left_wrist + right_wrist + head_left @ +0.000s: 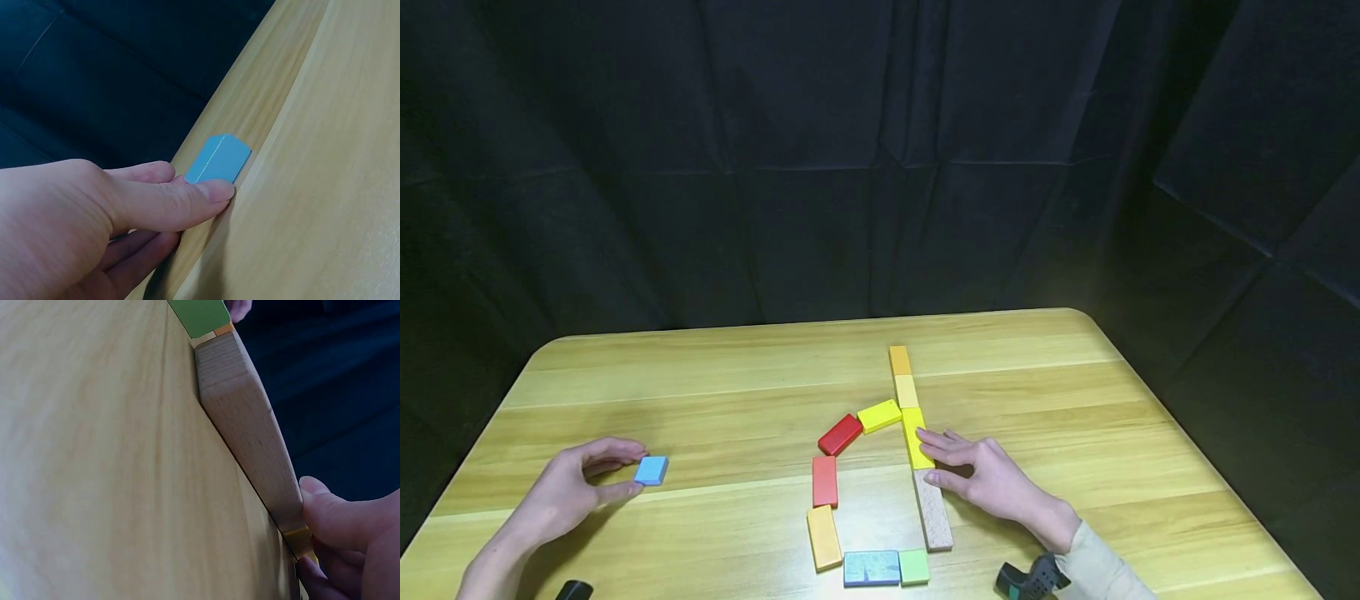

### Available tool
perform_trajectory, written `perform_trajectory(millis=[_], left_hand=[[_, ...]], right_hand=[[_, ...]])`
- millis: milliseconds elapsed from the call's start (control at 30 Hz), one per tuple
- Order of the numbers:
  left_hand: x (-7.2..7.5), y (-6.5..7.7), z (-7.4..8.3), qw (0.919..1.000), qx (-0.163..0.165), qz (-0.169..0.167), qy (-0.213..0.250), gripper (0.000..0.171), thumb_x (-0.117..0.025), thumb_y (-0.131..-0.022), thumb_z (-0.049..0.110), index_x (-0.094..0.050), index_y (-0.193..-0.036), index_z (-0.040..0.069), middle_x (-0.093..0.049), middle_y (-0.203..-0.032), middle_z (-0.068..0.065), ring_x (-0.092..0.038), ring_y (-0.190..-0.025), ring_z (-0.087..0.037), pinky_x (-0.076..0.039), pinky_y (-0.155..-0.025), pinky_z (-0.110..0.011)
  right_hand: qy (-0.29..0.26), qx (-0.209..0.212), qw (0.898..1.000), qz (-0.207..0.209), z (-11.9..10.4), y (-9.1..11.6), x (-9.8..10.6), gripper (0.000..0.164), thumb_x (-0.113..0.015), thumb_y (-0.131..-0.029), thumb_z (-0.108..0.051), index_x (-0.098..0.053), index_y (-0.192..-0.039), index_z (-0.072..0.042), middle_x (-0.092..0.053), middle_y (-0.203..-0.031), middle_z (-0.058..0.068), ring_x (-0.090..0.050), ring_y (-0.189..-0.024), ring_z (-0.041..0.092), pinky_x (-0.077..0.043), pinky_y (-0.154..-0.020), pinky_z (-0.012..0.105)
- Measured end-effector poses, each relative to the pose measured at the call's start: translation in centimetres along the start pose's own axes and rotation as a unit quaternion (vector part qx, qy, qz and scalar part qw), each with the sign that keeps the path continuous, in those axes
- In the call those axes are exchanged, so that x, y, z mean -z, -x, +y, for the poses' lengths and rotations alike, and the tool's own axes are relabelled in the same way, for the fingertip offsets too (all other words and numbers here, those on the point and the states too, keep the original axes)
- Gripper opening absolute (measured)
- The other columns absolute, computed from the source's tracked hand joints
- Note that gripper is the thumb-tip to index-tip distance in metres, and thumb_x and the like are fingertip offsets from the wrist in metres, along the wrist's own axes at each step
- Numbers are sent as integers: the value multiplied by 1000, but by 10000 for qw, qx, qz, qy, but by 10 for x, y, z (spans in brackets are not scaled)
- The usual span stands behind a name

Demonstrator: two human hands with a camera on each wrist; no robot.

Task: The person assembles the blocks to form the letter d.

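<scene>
My left hand (568, 492) pinches a small blue block (651, 470) between thumb and fingers, over the left part of the table. In the left wrist view the thumb lies along the near edge of the blue block (220, 159). At the right, my right hand (988, 479) touches the side of a row of blocks with loosely extended fingers. Its fingertips are at the yellow block (914, 433), and the thumb is by the plain wooden block (932, 512). Seen from the right wrist, the thumb rests against the side of that wooden block (247, 437).
An orange block (899, 360) and a pale yellow one (906, 391) extend the row away from me. Another yellow (878, 416), a red (840, 434), a coral (824, 482), an orange-yellow (824, 538), a patterned blue (871, 568) and a green block (913, 567) curve around its left.
</scene>
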State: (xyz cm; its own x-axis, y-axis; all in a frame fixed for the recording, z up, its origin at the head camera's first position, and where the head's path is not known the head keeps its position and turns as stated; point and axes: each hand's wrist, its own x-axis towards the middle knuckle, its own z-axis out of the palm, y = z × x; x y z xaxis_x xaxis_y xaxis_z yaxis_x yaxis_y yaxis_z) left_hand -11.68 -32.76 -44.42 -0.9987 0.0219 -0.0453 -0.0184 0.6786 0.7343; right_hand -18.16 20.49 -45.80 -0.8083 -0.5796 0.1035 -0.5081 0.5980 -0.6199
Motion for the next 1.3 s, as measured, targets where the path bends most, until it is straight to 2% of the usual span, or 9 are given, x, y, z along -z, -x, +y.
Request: perform_trajectory(millis=[133, 233, 367, 467, 700, 933, 1300], left_hand=[[-1, 0, 0, 10000, -22, -32, 59, 48, -84, -81, 20, -67, -123, 5, -69, -122, -13, -59, -101, 6, -50, -83, -10], [-2, 0, -1, 9999, -21, -67, 115, 47, -83, -81, 19, -67, -123, 4, -68, -123, -14, -57, -99, 11, -50, -84, -11], [-5, -1, 0, 10000, -35, 37, 44, 44, -83, -81, 18, -68, -121, 5, -70, -120, -13, -59, -98, 7, -51, -82, -13], [-8, -1, 1, 9996, -175, 229, 31, 43, -84, -80, 17, -69, -118, 5, -71, -116, -12, -62, -95, 5, -53, -81, -14], [-15, -2, 7, 9974, -435, 490, 300, 42, -84, -79, 12, -69, -117, 2, -73, -111, -14, -65, -91, 3, -54, -79, -14], [-18, -3, 11, 9977, -353, 441, 373, 42, -83, -81, 14, -68, -118, 2, -72, -113, -14, -66, -91, 1, -54, -78, -14], [-31, -5, 28, 9957, -566, 488, 549, 40, -81, -84, 14, -67, -120, 3, -73, -112, -12, -68, -93, -2, -55, -81, -15]], right_hand=[[-8, -5, 10000, -1, 1, -1, -1, 52, -68, -92, -44, -65, -131, -10, -53, -145, -6, -42, -139, 37, -34, -115, 54], [-50, 0, 10000, 1, 1, -1, -1, 52, -69, -92, -44, -65, -131, -10, -52, -146, -6, -42, -140, 37, -33, -115, 54], [-57, 20, 10000, 8, 2, 0, -1, 52, -69, -92, -43, -65, -131, -10, -52, -146, -6, -42, -139, 37, -33, -115, 54], [-48, 35, 10000, 14, 2, 0, -2, 52, -68, -92, -44, -65, -131, -10, -52, -146, -6, -42, -139, 37, -34, -115, 55], [-109, 11, 9999, 23, 2, 0, -2, 51, -69, -92, -42, -65, -131, -9, -52, -146, -6, -42, -140, 38, -33, -115, 55], [-104, -30, 9999, -14, 1, 0, -1, 52, -68, -93, -44, -64, -132, -10, -52, -146, -6, -41, -140, 38, -33, -115, 55], [-120, -34, 9999, -23, 2, 0, -1, 51, -69, -93, -43, -64, -132, -10, -51, -146, -6, -40, -141, 37, -32, -115, 55]])
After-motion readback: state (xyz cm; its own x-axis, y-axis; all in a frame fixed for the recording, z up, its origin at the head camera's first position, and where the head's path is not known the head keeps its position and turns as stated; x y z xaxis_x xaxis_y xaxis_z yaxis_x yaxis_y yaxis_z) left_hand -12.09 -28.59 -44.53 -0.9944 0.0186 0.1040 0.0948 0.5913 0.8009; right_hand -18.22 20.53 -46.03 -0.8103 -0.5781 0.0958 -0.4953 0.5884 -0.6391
